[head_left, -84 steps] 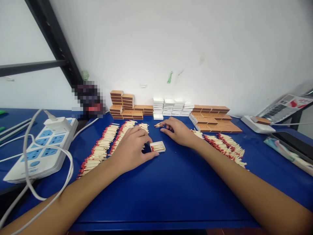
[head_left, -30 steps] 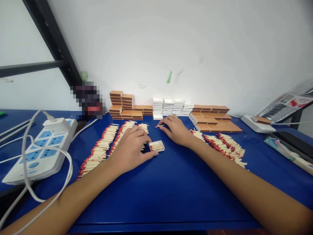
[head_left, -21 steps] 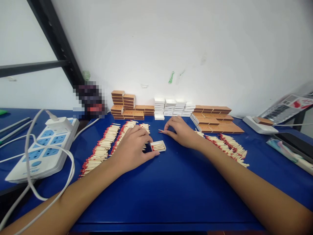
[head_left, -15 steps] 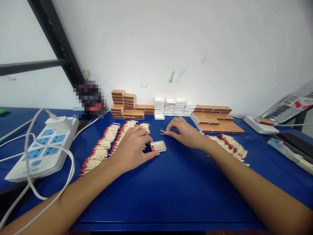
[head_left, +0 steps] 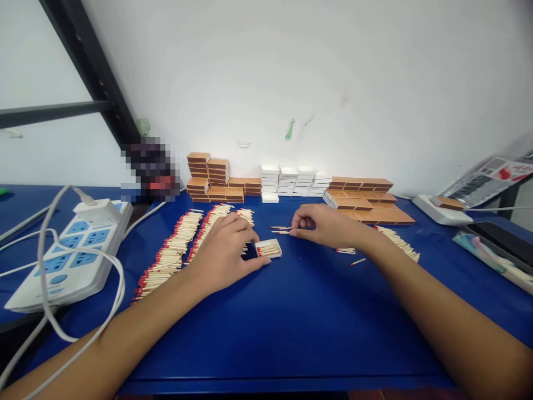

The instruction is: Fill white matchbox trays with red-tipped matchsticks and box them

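My left hand (head_left: 227, 244) is closed around the left end of a small white matchbox tray (head_left: 278, 254), its thumb along the near side. Several matches (head_left: 268, 249) lie inside this tray, heads to the left. Just beyond and right of the tray, my right hand (head_left: 316, 225) pinches a match (head_left: 283, 232) between thumb and fingertip, red head pointing left. A second match (head_left: 278, 227) lies beside it on the blue table. Long rows of red-headed matches (head_left: 170, 250) spread to the left of my left hand, partly covered by it.
Brown matchboxes (head_left: 227, 194) are stacked at the back left, and more brown boxes (head_left: 370, 208) at the back right. White trays (head_left: 287, 183) stand between them. Loose matches (head_left: 397, 241) lie under my right forearm. A power strip (head_left: 83, 244) with cables sits left; a phone (head_left: 499, 241) lies right.
My right hand has shifted slightly right and nearer to me, with the pinched match lower now beside the other one. My left hand and the tray have stayed in place.
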Demonstrator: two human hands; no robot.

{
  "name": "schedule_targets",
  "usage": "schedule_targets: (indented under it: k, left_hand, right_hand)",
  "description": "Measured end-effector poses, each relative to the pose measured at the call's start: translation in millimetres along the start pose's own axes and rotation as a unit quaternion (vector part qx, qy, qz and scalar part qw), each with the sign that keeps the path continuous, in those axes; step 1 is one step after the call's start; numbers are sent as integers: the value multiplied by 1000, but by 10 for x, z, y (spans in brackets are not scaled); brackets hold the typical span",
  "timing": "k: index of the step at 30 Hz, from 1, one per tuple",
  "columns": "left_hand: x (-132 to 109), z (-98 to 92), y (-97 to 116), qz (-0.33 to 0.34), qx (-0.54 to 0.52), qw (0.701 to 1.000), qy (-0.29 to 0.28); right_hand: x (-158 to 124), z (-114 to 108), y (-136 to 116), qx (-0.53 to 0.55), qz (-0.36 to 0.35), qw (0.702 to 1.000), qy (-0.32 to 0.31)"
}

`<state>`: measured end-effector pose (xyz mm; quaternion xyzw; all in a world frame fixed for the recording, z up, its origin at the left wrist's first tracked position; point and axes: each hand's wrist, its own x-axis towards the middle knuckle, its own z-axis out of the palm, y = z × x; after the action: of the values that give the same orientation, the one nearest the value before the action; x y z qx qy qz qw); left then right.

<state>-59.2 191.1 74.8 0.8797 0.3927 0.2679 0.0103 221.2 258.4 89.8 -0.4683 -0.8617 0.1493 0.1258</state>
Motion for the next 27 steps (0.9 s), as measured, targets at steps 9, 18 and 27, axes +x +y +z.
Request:
schedule_targets:
  k: [9,18,27]
  left_hand:
    - [2,3,4,-1,-4,1000,0]
    - [4,-3,12,0,-2,1000,0]
    - [-2,-10,12,0,-3,1000,-1]
  right_hand:
    - [-32,19,-76,27,4,999,-33]
    - [-34,-46,-29,25,16,999,-23]
    - [11,12,139,-15,-29,999,15]
